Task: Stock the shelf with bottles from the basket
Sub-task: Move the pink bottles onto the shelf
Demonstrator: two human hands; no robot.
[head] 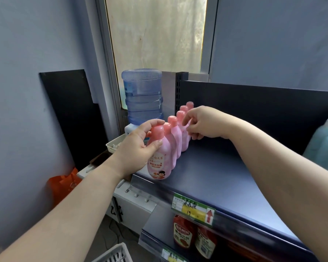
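Note:
Several pink bottles with pink caps stand in a single row (pixel 178 137) at the left end of the dark blue top shelf (pixel 225 167), running from the front edge toward the back. My left hand (pixel 138 148) grips the front bottle (pixel 159 159) around its neck and shoulder; it stands upright at the shelf's front left corner. My right hand (pixel 201 122) hovers by the bottles further back, fingers loosely curled, fingertips touching the side of one bottle without gripping it. A corner of the white basket (pixel 114 252) shows at the bottom edge.
A blue water jug (pixel 142 95) on a dispenser stands behind the shelf's left end. Teal bottles (pixel 326 146) sit at the shelf's right. Red sauce bottles (pixel 184 235) fill the shelf below, under a price tag (pixel 193 208). An orange bag (pixel 62 184) lies lower left.

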